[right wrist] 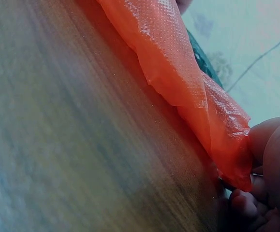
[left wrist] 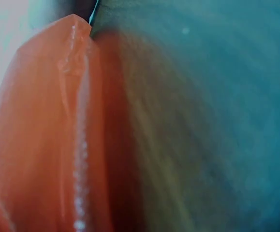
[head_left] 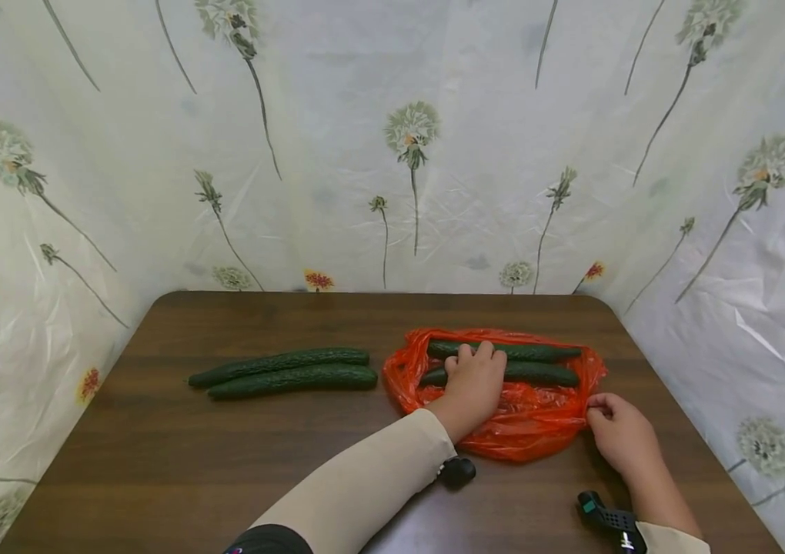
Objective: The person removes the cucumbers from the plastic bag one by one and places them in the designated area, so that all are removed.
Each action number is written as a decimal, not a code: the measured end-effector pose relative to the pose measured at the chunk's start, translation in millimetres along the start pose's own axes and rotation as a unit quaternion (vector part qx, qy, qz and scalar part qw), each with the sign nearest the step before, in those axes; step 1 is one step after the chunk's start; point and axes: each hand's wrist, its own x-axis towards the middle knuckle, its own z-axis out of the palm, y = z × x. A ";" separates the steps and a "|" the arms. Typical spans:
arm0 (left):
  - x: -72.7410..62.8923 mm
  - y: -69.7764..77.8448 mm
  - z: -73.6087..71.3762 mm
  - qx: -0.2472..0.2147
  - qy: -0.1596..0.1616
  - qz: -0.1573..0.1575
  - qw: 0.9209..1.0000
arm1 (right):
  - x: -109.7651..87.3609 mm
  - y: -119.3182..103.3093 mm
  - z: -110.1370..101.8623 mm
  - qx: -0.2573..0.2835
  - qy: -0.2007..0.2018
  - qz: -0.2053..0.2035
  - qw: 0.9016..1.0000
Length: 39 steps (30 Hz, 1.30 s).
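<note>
A red plastic bag (head_left: 524, 438) lies spread on the table with its mouth open. Inside it are two cucumbers, a far cucumber (head_left: 538, 352) and a near cucumber (head_left: 545, 374), side by side. My left hand (head_left: 476, 388) reaches over the bag and grips the near cucumber towards its left end; its fingertips reach the far one. At the bag's right edge, my right hand (head_left: 624, 431) pinches the plastic between thumb and fingers. The right wrist view shows the pinched bag corner (right wrist: 236, 164) close up. Only red plastic (left wrist: 48, 135) and table appear in the left wrist view.
Left of the bag, two more cucumbers, a rear one (head_left: 282, 364) and a front one (head_left: 295, 381), lie together on the brown wooden table (head_left: 226, 462). A flower-printed sheet (head_left: 337, 154) hangs behind and on both sides of the table.
</note>
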 end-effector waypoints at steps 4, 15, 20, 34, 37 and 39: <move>-0.5 0.2 1.0 0.004 0.006 -0.001 1.000 | 0.2 -0.4 0.3 0.001 0.004 -0.005 1.000; 0.8 1.2 1.4 0.021 0.006 0.003 1.000 | 1.3 1.6 0.6 0.003 0.001 -0.001 1.000; -1.4 -0.5 -1.3 0.023 0.017 0.014 0.999 | 2.1 1.9 0.3 0.002 0.002 -0.001 1.000; -7.3 -3.0 -6.0 0.018 0.023 0.031 0.999 | 1.2 2.1 -0.3 0.006 -0.011 0.000 1.000; -8.1 -2.0 -7.7 0.025 0.026 0.035 0.999 | 1.2 2.3 -0.5 0.006 -0.009 -0.001 1.000; -8.2 -1.7 -8.2 0.028 0.029 0.038 0.998 | 0.8 1.7 -1.0 0.006 -0.008 -0.001 1.000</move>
